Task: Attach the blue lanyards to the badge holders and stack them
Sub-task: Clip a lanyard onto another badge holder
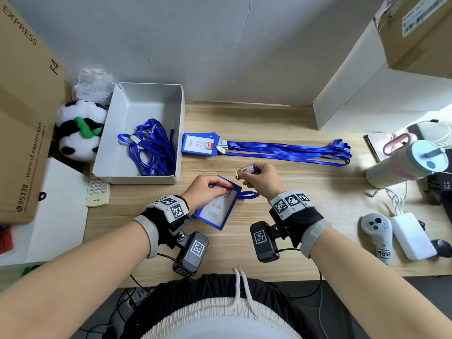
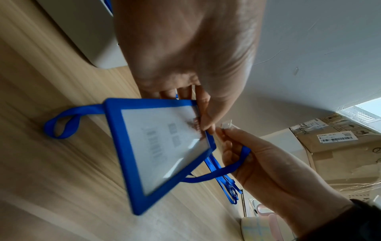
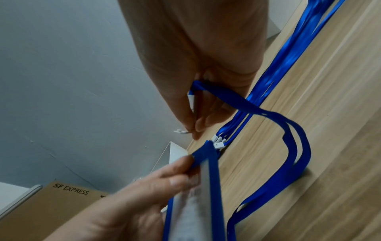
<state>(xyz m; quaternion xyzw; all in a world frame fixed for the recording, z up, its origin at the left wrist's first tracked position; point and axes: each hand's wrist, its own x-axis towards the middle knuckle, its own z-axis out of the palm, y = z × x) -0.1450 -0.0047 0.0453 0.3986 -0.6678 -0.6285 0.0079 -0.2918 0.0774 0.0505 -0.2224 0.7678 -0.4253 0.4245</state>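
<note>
Wooden table [image 1: 269,123] carries a tray [image 1: 146,178] of lanyards near its back-left corner; at the front edge the left hand [image 1: 203,192] pinches a holder [image 1: 215,211]. Left wrist: thumb on the holder's top. Right wrist: right hand [image 3: 195,65] pinches a lanyard [image 3: 296,146] clip.

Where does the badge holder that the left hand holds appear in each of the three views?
Head: the badge holder is low in the centre, gripped by the left hand.
Left wrist: it fills the middle, tilted above the table.
Right wrist: only its blue edge shows, bottom centre.
Shared landmark: the clip pinched by the right hand.
</note>
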